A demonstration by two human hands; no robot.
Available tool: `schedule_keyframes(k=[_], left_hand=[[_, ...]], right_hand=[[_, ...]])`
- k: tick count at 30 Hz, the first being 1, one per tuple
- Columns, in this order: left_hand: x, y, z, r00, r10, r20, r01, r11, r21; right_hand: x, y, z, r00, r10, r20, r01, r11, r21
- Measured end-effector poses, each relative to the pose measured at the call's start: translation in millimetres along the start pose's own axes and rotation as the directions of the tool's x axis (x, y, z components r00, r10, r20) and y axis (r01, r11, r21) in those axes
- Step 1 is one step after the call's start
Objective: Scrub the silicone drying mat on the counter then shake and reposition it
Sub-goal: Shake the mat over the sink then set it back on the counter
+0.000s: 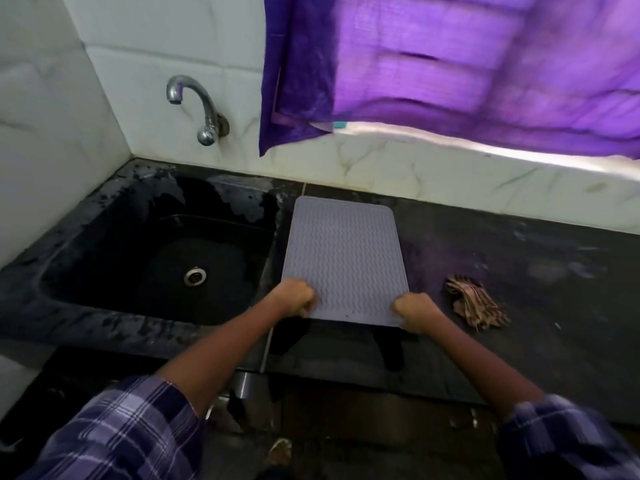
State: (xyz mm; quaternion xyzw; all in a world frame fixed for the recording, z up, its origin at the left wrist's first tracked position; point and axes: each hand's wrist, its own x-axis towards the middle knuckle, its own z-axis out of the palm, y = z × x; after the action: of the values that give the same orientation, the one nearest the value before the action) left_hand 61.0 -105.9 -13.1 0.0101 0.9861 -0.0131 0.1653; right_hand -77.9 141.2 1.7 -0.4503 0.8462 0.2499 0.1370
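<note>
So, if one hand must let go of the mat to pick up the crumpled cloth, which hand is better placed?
The right hand. It grips the near right corner of the mat, and the cloth lies on the counter just to its right. The left hand holds the opposite corner, beside the sink.

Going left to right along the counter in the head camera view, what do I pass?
Black sink → left hand → grey silicone drying mat → right hand → crumpled striped cloth.
</note>
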Motion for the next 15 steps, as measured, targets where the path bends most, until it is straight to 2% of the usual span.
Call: schedule_keyframes(k=[2,5,8,11,15], left_hand=[[-2,9,6,1.000,0.009,-0.009,-0.007,0.979,0.205],[0,17,10,0.999,0.006,-0.052,0.012,0.942,0.336],[1,18,5,0.995,-0.047,-0.083,0.070,0.950,0.304],[-5,16,-2,0.997,-0.071,-0.027,0.075,0.974,0.214],[-19,26,7,0.998,-0.050,0.031,0.044,0.987,0.152]], right_hand=[[0,-6,0,0.999,-0.019,-0.035,0.016,0.996,-0.085],[1,-14,6,0.998,-0.028,-0.053,0.022,0.994,-0.110],[0,-5,3,0.997,0.020,-0.075,-0.019,1.000,0.010],[-11,0,-14,0.996,0.079,-0.038,-0.074,0.989,0.129],[-35,-16,-8,0.998,0.055,0.017,-0.056,0.988,0.141]])
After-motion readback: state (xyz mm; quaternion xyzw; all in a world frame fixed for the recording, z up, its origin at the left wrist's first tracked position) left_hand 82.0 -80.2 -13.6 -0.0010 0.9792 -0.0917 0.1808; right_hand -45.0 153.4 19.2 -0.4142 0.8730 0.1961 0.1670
